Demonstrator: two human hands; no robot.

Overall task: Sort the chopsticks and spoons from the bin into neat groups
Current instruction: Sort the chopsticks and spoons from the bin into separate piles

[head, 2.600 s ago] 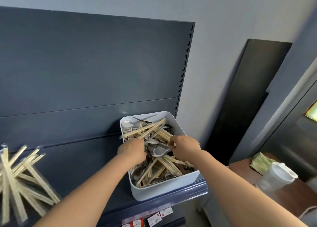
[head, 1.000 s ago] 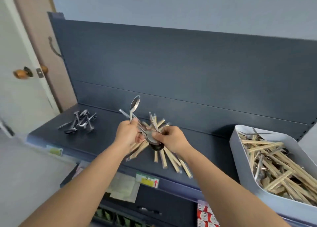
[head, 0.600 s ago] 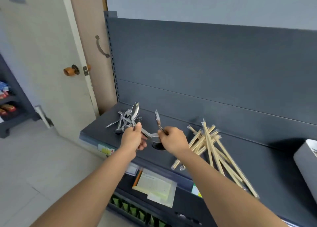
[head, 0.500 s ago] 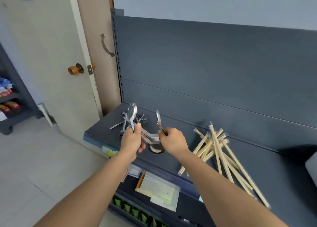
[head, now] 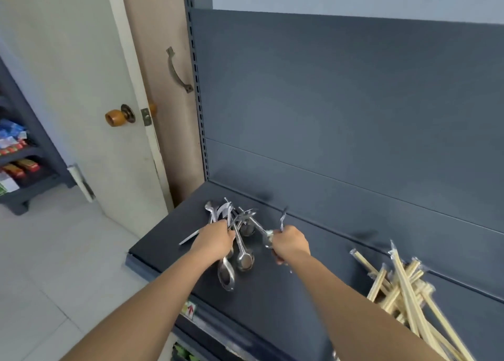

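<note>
Labels first: a small tag on the front lip of the shelf carries a red arrow, and the print beside it is too small to read. On a rack at the far left sit coloured packets, blue and red, their wording lost in the blur.

Now the hands. Both are right over the spoons, which lie in a loose heap at the left end of the shelf, close to the back panel. The left hand has its fingers curled tight round a clutch of handles. Two long spoons run out from under it toward the shelf's front edge, bowls side by side and low over the dark surface; whether they touch it I cannot tell. The right hand, just right of the heap, is fisted round more cutlery: a thin handle pokes up above the knuckles and a shiny bowl shows at its thumb side. The two hands are near each other but apart.

The chopsticks lie well off to the right of the right hand, a crisscross pile of pale wooden pairs in clear, crinkled sleeves. The spoons are polished steel, glinting; shelf and panel are matte blue-grey metal. At the left stands a cream door with a round amber knob.
</note>
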